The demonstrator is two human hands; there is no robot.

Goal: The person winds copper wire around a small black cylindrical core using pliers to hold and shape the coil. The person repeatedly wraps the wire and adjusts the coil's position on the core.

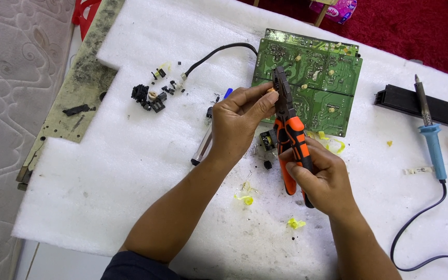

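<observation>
Nearest to me, at about five o'clock in the view, my right hand (pixel 323 179) was closed around the orange-and-black handles of a pair of pliers (pixel 289 136), its fingers wrapped tight so that the jaws stood nearly shut up at the nose. Just to the ten o'clock of that, my left hand (pixel 237 123) had its fingers pinched on a small tan component (pixel 272 93), held right against the plier tips; it was too small for me to tell what kind of part it was. I judged the step in hand to be gripping or pulling at that small part with the pliers, both hands raised just above the white foam sheet (pixel 130 171) that covered the tabletop. The next move would call for a steady squeeze and a short controlled pull, since the part was tiny and could slip or fly. Under the hands lay yellow scraps (pixel 295 223) and a small black-and-yellow component (pixel 268 140). Farther off, at twelve o'clock, sat the green circuit board (pixel 321 85), with a heap of loose black parts (pixel 149 97) at ten o'clock and a blue-handled soldering iron (pixel 431 136) at three o'clock.
</observation>
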